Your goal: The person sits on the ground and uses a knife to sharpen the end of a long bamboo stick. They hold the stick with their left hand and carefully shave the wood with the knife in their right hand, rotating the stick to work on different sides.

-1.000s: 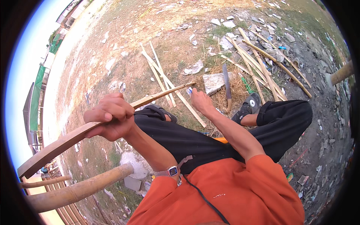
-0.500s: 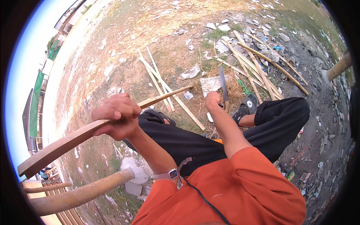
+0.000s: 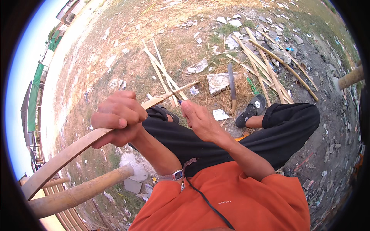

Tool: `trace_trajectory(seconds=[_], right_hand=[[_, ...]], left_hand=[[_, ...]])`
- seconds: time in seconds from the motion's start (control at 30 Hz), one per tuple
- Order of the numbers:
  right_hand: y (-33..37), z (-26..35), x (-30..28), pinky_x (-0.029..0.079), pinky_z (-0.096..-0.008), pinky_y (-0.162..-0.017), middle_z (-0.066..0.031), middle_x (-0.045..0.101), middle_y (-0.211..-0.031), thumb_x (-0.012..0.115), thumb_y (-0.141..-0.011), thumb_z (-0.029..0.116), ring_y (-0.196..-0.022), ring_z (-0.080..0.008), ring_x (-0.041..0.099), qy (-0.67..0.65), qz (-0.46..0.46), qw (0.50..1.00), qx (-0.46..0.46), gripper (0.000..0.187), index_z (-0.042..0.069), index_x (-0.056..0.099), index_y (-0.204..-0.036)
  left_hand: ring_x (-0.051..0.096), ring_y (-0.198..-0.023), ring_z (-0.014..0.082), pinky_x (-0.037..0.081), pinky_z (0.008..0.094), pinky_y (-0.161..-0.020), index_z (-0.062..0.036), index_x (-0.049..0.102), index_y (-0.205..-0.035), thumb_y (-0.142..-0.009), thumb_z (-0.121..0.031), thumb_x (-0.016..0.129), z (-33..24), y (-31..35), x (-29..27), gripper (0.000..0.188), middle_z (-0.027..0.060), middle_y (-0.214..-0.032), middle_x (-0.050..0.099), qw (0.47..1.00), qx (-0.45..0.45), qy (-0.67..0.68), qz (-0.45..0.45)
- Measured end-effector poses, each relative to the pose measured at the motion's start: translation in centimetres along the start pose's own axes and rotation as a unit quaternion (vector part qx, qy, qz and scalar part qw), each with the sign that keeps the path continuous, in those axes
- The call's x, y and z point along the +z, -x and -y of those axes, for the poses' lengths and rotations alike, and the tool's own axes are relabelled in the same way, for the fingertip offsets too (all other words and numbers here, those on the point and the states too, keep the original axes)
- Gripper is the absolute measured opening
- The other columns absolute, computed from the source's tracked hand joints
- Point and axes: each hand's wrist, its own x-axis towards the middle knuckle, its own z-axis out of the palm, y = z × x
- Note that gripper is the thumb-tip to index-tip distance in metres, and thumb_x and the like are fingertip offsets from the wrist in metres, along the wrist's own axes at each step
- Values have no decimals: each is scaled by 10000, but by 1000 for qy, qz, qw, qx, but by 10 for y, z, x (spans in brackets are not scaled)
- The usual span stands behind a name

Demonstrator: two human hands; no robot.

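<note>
My left hand [image 3: 119, 119] is wrapped round a long split bamboo strip [image 3: 77, 149], which slants from the lower left up to its thin tip near the middle. My right hand [image 3: 202, 121] is closed on a small knife [image 3: 175, 95]; its thin dark blade lies against or across the strip near that tip. A bit of blue shows at the handle, and the fingers hide the rest. Beyond my right hand, a machete [image 3: 231, 82] with a wooden handle lies beside a pale flat block [image 3: 220, 83].
Several bamboo strips [image 3: 162, 73] lie crossed on the ground ahead, and a larger pile of sticks [image 3: 269, 69] lies to the right. A thick bamboo pole [image 3: 88, 188] stands at my lower left, another pole [image 3: 350, 79] at the far right. Rubble and scraps litter the ground.
My right hand has come up and left from beside the pale block to the strip, and the knife blade now shows. The strip's near end has dropped slightly in my left hand.
</note>
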Motion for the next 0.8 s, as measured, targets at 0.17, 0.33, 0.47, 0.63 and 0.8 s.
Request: trace_trajectory(seconds=[0.17,0.33,0.47,0.63,0.8], right_hand=[[1,-7,15,367,-446,-542,-238,473,-595,313,-982,335,-574,-409,467,81,-54,995,-12,446,-12,507,-781],[8,5,19,367,-500,-574,-287,487,-614,319,-980,321,-638,-482,493,146,-60,987,0,442,-15,530,-787],[-3,-38,10,435,-512,-583,-279,560,-645,347,-970,300,-643,-472,551,194,-56,978,60,395,-15,540,-827],[3,-23,18,407,-520,-584,-278,551,-665,340,-972,300,-659,-464,540,134,-51,990,4,406,-20,548,-835],[-1,-20,7,415,-515,-601,-277,553,-671,345,-969,294,-675,-465,538,123,-43,991,14,399,-17,544,-821]], left_hand=[[339,-280,106,131,263,-356,-75,463,-815,-929,-556,282,2,-2,2,527,4,-455,383,999,2,21,32],[348,-279,98,123,257,-352,-75,447,-799,-931,-556,277,6,0,5,527,4,-455,381,999,10,15,37],[349,-277,95,120,254,-351,-76,443,-797,-932,-556,274,2,-5,0,527,1,-451,376,999,10,18,32],[345,-274,93,123,253,-350,-79,446,-792,-933,-552,272,6,-2,5,523,-3,-441,375,999,11,20,27],[351,-275,100,133,249,-345,-76,452,-794,-937,-543,274,3,-2,4,519,1,-440,377,1000,8,6,21]])
